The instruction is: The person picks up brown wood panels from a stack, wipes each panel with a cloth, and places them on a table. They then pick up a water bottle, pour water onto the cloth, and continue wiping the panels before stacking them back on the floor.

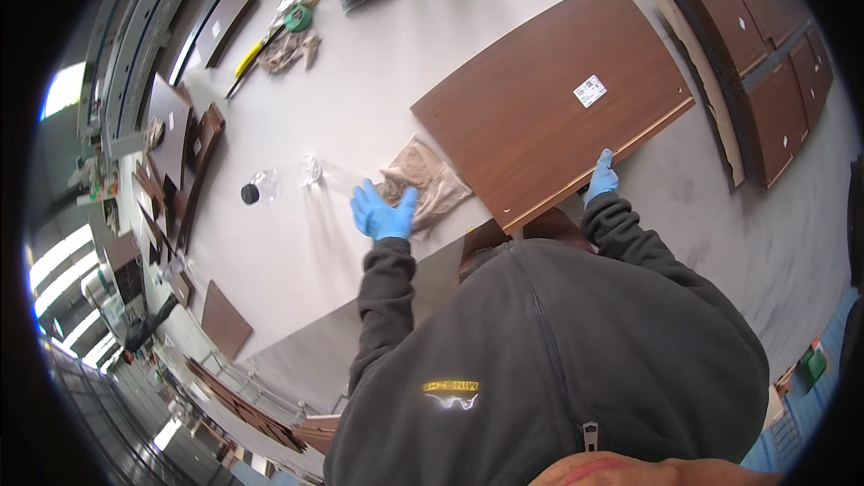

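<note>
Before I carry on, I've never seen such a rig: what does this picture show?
There is no machine, only a person. The view comes from their head-worn fisheye camera, looking down, so straight edges bend. Their blue-gloved right hand holds the near edge of a brown wood-look panel with a white label. The blue-gloved left hand is open beside a crumpled beige bundle, apparently empty-handed. On the pale grey table lie a clear bottle with a black cap and a green roll.

Broad white worktable (279,256) — bright light strips (63,254) along far left, dark ribbed ceiling or wall (99,418) below.
</note>
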`<state>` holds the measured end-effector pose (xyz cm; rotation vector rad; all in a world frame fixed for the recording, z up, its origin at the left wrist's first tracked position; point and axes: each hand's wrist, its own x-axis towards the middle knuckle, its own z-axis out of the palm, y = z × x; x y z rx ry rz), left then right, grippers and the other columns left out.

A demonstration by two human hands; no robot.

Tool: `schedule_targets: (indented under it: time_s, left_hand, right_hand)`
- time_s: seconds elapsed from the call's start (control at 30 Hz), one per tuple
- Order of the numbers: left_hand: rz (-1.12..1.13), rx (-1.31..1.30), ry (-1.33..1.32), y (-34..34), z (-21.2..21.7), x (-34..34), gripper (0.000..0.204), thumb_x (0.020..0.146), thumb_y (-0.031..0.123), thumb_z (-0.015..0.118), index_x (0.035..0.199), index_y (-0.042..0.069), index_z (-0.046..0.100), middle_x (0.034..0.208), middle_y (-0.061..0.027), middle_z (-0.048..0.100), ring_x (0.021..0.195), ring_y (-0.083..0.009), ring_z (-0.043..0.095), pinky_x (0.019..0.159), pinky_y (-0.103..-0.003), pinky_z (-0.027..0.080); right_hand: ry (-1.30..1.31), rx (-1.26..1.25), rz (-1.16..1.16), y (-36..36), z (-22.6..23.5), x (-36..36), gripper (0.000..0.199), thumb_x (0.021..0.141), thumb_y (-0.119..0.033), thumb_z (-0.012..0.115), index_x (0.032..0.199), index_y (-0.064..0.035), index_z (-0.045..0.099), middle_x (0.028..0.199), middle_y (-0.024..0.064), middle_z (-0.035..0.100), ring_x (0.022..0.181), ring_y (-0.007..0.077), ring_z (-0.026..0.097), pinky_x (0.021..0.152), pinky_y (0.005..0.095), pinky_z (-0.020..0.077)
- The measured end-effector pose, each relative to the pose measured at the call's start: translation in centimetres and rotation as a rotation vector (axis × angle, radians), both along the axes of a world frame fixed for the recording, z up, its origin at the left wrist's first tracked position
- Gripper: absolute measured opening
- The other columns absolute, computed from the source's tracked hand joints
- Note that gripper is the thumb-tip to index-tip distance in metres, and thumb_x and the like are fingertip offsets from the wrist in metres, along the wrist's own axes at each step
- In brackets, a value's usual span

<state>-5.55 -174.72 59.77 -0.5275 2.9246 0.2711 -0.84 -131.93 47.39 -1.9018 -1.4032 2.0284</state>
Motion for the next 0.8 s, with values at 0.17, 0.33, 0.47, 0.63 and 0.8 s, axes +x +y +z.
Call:
schedule_targets:
  time_s: [0.17,0.33,0.47,0.63,0.8]
  left_hand:
    - [0.182,0.092,0.070,1.2,-2.5,4.0,0.102,0.068,0.050,0.087,0.150,0.007,0.045,0.146,-0.0248,0.052,0.135,-0.0393,0.050,0.112,-0.048,0.040]
    - [0.441,0.433,0.062,-0.7,-1.6,3.4,0.072,0.072,0.032,0.088,0.132,0.002,0.060,0.126,-0.0230,0.067,0.117,-0.0367,0.065,0.101,-0.042,0.050]
    - [0.433,0.560,0.375,-1.8,-2.6,5.7,0.069,0.082,0.030,0.082,0.133,-0.009,0.057,0.128,-0.0288,0.064,0.119,-0.0340,0.065,0.099,-0.040,0.052]
    - [0.553,0.537,0.366,-1.1,-2.0,10.5,0.077,0.081,0.038,0.081,0.134,-0.011,0.055,0.137,-0.0314,0.056,0.126,-0.0420,0.057,0.106,-0.045,0.047]
    - [0.122,0.031,0.226,0.4,-2.1,14.3,0.091,0.076,0.053,0.080,0.141,-0.004,0.053,0.152,-0.0287,0.043,0.144,-0.0446,0.036,0.118,-0.053,0.030]
  right_hand:
    - [-0.014,-0.093,0.297,1.0,5.1,-0.4,0.057,0.103,-0.051,0.056,0.132,-0.0019,0.055,0.115,0.0124,0.069,0.104,0.0309,0.069,0.078,0.0525,0.0618]
    - [-0.551,0.575,1.417,1.2,14.0,-2.5,0.050,0.100,-0.051,0.056,0.101,-0.0026,0.069,0.087,0.0164,0.073,0.086,0.0302,0.074,0.075,0.0439,0.0576]
    - [-0.142,0.782,1.875,-3.9,20.7,-2.8,0.042,0.097,-0.041,0.058,0.102,-0.0008,0.069,0.097,0.0211,0.072,0.091,0.0384,0.070,0.080,0.0473,0.0538]
    - [0.888,1.110,1.873,-18.0,17.6,-3.4,0.024,0.090,-0.023,0.065,0.108,-0.0077,0.065,0.104,0.0124,0.070,0.097,0.0320,0.067,0.082,0.0460,0.0508]
    - [0.212,1.544,2.215,-25.6,11.4,-6.4,0.024,0.091,-0.026,0.063,0.110,-0.0145,0.072,0.119,0.0032,0.071,0.111,0.0202,0.066,0.088,0.0399,0.0459]
